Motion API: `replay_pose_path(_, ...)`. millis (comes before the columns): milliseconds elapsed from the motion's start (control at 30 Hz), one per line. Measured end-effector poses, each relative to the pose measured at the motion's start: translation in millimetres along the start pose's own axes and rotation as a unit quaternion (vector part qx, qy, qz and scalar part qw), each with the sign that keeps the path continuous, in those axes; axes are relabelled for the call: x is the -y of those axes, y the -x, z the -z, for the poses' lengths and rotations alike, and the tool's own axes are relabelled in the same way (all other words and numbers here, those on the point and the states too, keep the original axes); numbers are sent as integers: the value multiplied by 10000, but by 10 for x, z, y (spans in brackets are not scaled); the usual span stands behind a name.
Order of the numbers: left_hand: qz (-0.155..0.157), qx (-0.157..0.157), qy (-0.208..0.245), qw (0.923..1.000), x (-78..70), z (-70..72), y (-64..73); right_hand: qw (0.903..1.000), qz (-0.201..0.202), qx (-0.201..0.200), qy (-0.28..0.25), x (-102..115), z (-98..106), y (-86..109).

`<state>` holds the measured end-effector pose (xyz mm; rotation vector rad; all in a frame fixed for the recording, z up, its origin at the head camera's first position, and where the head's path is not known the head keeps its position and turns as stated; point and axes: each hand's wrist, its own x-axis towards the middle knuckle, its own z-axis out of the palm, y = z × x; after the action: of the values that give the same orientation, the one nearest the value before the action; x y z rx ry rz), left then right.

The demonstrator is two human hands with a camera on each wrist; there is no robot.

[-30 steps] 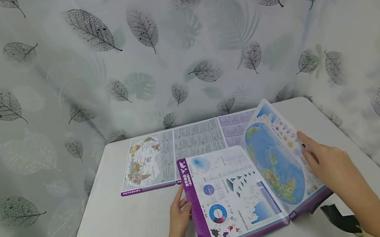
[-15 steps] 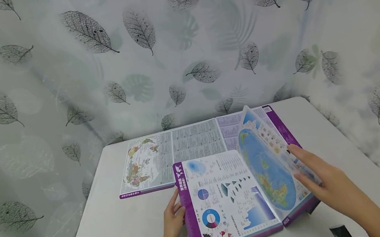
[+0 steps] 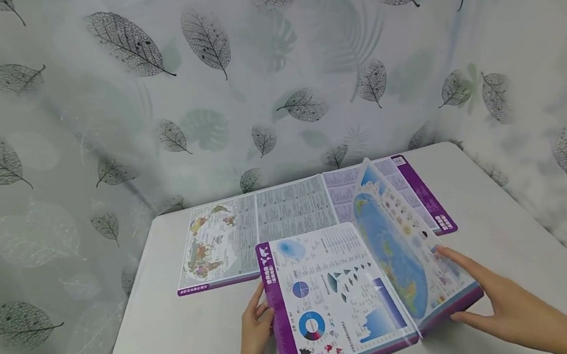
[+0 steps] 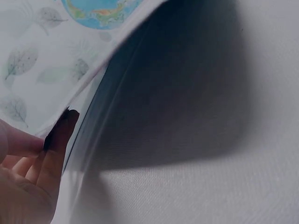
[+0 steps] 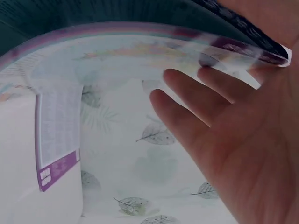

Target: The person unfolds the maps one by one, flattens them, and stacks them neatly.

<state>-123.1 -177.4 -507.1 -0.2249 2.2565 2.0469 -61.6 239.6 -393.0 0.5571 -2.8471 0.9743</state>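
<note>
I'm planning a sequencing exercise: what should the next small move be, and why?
Probably curl the right hand round the raised right panel of the nearer folding world map: its fingers look straight there, while the left hand pinches the left edge.

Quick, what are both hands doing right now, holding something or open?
Left hand: holding the folding map by its left edge.
Right hand: open, by the folding map's right edge.

Purple-bordered folding map point(image 3: 363, 285) opened at a fold point(image 3: 385, 279) between both hands' fingers
Its chart-printed panel point(image 3: 324, 296), with a blue ring diagram, has its outer edge pinched by the left fingers point(image 4: 63, 130); the blue-ocean panel point(image 3: 391, 252) tilts up, its lower outer corner between the right fingers point(image 3: 455, 256) and thumb point(image 3: 473, 320).
</note>
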Motion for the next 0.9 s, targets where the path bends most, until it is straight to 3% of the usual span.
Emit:
replay_pose_path(133,-9,2,-96,10000,-12,20,-4,9994,-20,337,2,-6,13,4)
replay_pose_path(367,-10,181,-173,9997,-26,72,-31,9987,476,153,-137,57,8,-8)
replay_pose_path(500,23,467,-85,9989,-47,118,-39,9983,546,7,199,59,4,8)
replay_pose_path(700,-30,1182,234,9927,-71,182,-22,9920,712,-450,937,108,0,28)
replay_pose_path(800,-170,1233,209,9920,-98,203,-20,9834,865,-775,1393,136,14,6)
replay_pose_path(900,-285,1082,41,9937,-128,224,-22,9747,1083,-995,1684,145,30,-13)
